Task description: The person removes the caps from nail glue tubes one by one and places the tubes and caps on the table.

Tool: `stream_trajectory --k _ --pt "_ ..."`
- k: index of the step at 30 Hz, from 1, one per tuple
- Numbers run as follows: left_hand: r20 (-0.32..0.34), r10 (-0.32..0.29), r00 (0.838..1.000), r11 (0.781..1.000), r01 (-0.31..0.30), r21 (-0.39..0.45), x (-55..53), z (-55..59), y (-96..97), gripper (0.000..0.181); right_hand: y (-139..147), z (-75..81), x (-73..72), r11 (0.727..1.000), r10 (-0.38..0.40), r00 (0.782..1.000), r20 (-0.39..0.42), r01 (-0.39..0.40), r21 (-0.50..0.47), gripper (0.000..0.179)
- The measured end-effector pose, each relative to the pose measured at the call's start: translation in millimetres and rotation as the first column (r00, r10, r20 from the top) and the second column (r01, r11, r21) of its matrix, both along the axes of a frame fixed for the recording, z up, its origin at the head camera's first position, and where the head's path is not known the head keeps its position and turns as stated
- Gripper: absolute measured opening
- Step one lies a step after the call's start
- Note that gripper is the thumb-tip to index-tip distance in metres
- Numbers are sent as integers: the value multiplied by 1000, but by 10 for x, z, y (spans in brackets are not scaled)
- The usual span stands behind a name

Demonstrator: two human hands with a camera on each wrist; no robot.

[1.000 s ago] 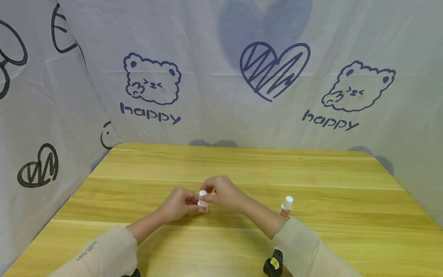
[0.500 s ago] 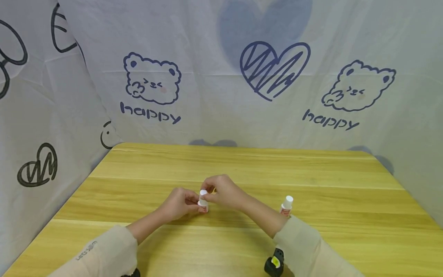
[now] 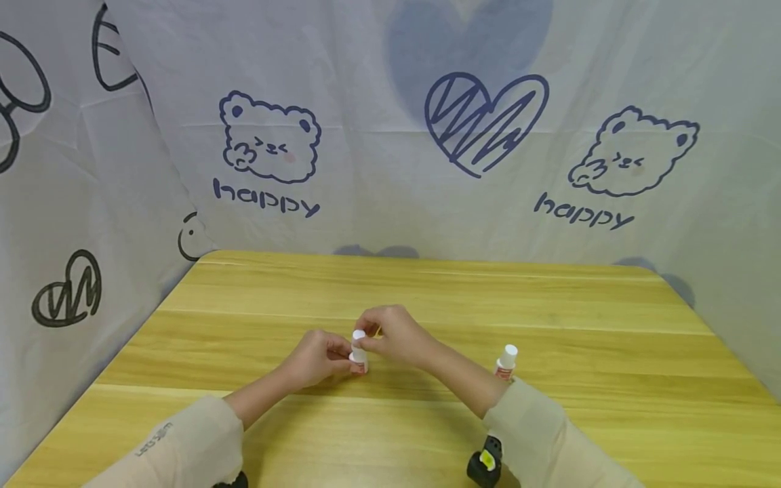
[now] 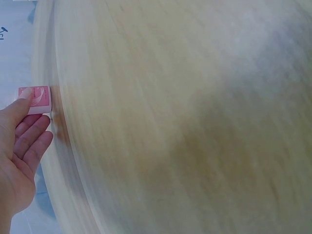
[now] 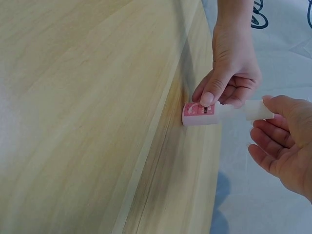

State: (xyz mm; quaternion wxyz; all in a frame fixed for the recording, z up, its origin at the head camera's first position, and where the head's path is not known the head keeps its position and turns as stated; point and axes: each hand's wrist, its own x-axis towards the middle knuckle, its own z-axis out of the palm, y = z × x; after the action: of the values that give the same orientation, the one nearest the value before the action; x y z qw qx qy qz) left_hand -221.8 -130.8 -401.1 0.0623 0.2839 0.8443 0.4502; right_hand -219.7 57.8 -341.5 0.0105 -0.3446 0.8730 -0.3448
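Observation:
A small white bottle [image 3: 358, 367] with a pink label stands upright on the wooden table near its middle. My left hand [image 3: 312, 359] pinches the bottle's lower body from the left, thumb on the label in the left wrist view. From the right, my right hand [image 3: 393, 335] pinches the bottle's white cap [image 5: 258, 110] between thumb and fingers. In the right wrist view, a pale translucent stretch [image 5: 232, 111] shows between the labelled body and the cap. Part of the cap is hidden behind the right thumb.
A second white bottle [image 3: 505, 362] with a red label stands to the right, its base hidden behind the right forearm. The wooden table [image 3: 549, 305] reaches back to a hanging white cloth [image 3: 366, 169] with printed bears and hearts.
The right hand and the cap have risen slightly above the bottle body. The left hand and the bottle body stay in place.

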Motion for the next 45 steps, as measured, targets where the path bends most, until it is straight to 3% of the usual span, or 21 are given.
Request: stream_trajectory --k 8,22,29,45 --pt "-10 7 1000 1000 -7 -9 -10 -11 -3 16 37 2 10 1000 -17 1000 -12 17 5 5" --pt "19 15 1000 1000 -15 12 0 -7 11 18 158 -48 32 996 -55 999 -1 55 -72 7" --pt "14 17 1000 1000 -17 9 2 -14 14 17 215 -57 41 996 -63 998 28 65 -69 9" --pt "33 26 999 1000 -26 -2 31 15 10 16 260 -110 37 998 -61 998 3 61 -27 8"
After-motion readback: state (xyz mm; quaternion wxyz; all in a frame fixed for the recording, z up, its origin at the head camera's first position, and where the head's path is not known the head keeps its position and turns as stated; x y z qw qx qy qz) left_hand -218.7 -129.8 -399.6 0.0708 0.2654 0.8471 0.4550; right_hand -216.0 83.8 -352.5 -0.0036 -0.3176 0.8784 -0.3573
